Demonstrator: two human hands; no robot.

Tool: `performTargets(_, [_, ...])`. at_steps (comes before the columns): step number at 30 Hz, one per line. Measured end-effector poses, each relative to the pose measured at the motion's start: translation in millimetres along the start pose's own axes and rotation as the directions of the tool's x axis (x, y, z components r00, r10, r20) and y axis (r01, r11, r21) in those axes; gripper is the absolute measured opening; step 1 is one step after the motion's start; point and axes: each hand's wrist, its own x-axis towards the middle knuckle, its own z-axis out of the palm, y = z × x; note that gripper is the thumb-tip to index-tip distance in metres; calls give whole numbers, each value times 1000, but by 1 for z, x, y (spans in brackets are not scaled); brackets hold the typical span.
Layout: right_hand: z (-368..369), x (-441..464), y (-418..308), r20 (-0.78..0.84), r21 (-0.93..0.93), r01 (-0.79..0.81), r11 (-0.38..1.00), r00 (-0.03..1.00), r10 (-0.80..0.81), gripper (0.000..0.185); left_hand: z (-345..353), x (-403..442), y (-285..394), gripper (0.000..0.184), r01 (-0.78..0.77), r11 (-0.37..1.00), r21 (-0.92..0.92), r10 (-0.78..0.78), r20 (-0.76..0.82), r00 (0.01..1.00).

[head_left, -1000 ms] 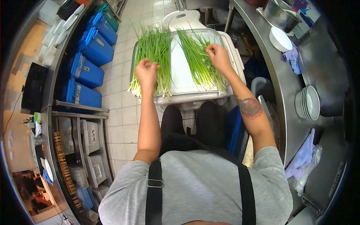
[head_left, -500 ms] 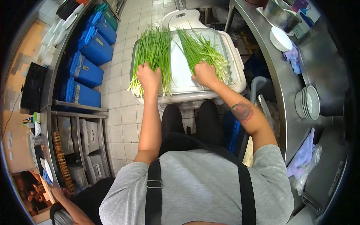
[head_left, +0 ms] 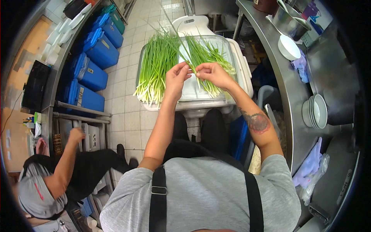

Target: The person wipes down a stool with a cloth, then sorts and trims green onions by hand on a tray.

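In front of me a long spring onion (head_left: 183,48) slants up and away, its pale end low between my hands. My right hand (head_left: 214,75) is closed, thumb and fingers pinching the stalk near that end. On the other side, my left hand (head_left: 176,81) has its thumb and fingertips closed on the stalk a little higher. Below them lies a shallow tray (head_left: 189,96). A large bundle of spring onions (head_left: 154,65) fills its left side, with white ends toward me. A smaller bundle (head_left: 208,54) lies on the right, partly behind my right hand.
The tray rests on a pale plastic bin (head_left: 247,83), with a white board (head_left: 189,24) behind. Blue lidded bins (head_left: 101,48) line the left. A steel counter (head_left: 284,77) on the right holds bowls (head_left: 315,112) and cloths. A co-worker (head_left: 65,170) bends at lower left.
Both hands have lifted off the bundles and come together over the tray's middle, now holding one spring onion. The co-worker has come further into view, reaching toward the shelf.
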Motion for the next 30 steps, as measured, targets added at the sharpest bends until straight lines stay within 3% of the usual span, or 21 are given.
performTargets(6, [4,-5,-11,31,44,18,999,999,-19,15,10,6,10,19,-63,997,36,64,-14,998])
performTargets(12, [3,-2,-8,-135,60,-35,998,990,43,13,15,6,4,14,-27,1000,1,27,-30,999])
performTargets(18, [0,4,-1,-165,415,13,910,984,61,11,15,7,5,15,14,987,-160,-34,-121,992])
performTargets(24, [2,0,-13,-74,615,-48,787,990,118,8,1,19,2,14,-58,959,-276,-9,-235,972])
performTargets(30, [-2,-3,-20,134,555,-185,811,982,132,8,-21,27,11,11,-99,977,-189,23,-368,930])
